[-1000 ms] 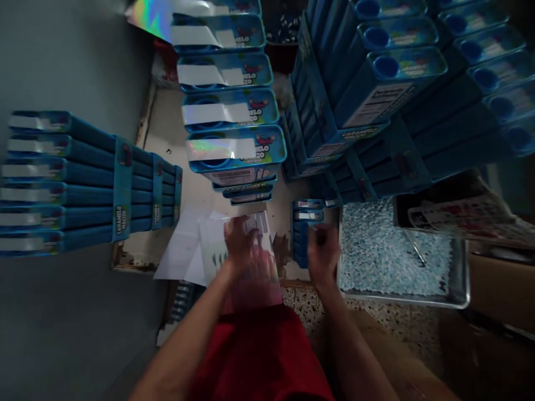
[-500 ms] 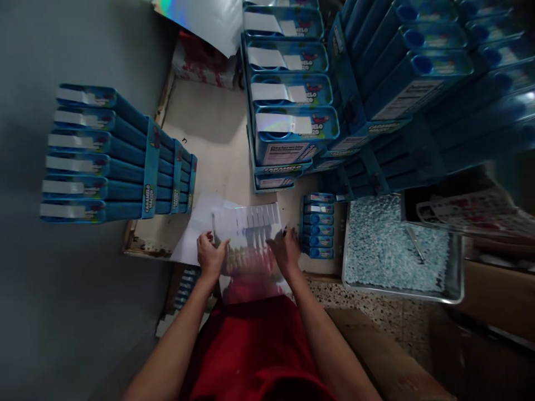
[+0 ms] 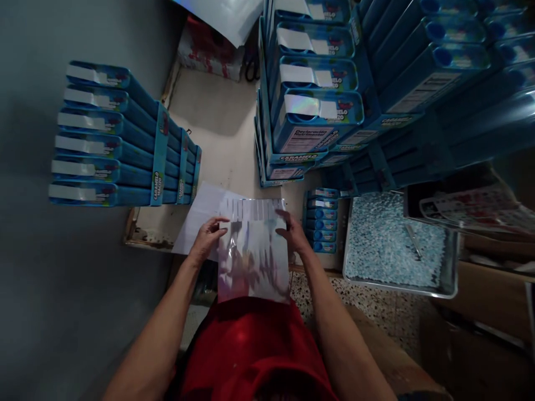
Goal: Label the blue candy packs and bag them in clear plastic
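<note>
Right grip (image 3: 295,235) is reaching higher along the shiny sheet (image 3: 254,262) than before | left grip (image 3: 206,238) is curling opposite; cannot tell whether either is pinching | sheet is overhanging the tabletop (image 3: 225,145) | blue boxes (image 3: 140,147) are standing around, grey wall (image 3: 31,267) rising left

The sheet (image 3: 254,264) is silvery, the shirt (image 3: 246,345) red.

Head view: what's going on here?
A person has a shiny sheet between their hands, the left hand at its left edge, the right hand at its right. Narrow strips show along the sheet's far end; how firm either grip is, I can't tell. White paper lies to the left. A row of blue packs stands to the right, with a metal tray of blue-white bits beyond it.
</note>
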Demonstrator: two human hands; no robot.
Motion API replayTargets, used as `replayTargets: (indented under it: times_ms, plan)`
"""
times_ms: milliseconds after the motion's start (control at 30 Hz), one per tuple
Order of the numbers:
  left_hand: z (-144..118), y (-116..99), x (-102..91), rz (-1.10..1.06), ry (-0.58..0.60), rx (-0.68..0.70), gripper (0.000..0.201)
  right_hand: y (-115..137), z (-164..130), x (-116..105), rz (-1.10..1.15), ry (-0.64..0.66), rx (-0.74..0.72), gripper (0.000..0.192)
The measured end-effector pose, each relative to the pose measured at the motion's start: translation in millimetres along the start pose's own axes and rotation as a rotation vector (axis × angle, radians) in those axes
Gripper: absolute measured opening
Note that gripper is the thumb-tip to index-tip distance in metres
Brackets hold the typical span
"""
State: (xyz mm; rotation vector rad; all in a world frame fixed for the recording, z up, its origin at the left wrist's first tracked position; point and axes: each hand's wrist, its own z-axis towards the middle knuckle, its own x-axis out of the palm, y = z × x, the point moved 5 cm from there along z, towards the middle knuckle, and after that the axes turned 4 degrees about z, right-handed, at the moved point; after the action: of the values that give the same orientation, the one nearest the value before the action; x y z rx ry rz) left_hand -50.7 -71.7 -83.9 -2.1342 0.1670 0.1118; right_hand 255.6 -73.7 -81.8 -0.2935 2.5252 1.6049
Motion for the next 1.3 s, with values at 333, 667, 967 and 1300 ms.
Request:
replayTargets:
  times_ms: [333,667,967,1300]
  plan:
    - [-5,-23,-13.4,0.042,0.1,-0.128,0.056,-8,-30,-17,0.455,-0.026,0.24,0.061]
    - [-39,-58,-15.4,0.312,-0.17,0.047,0.031,54,-47,-22,-0.076,-0.091,-0.017,0.016]
    - [-38,-127,-12.5,0.465,0.077,0.147,0.03,106,-37,-34,-0.498,0.297,-0.179,0.012]
    - [30,-44,14.6,0.282,0.103,-0.011,0.044,72,28,56,-0.923,0.522,-0.247,0.035]
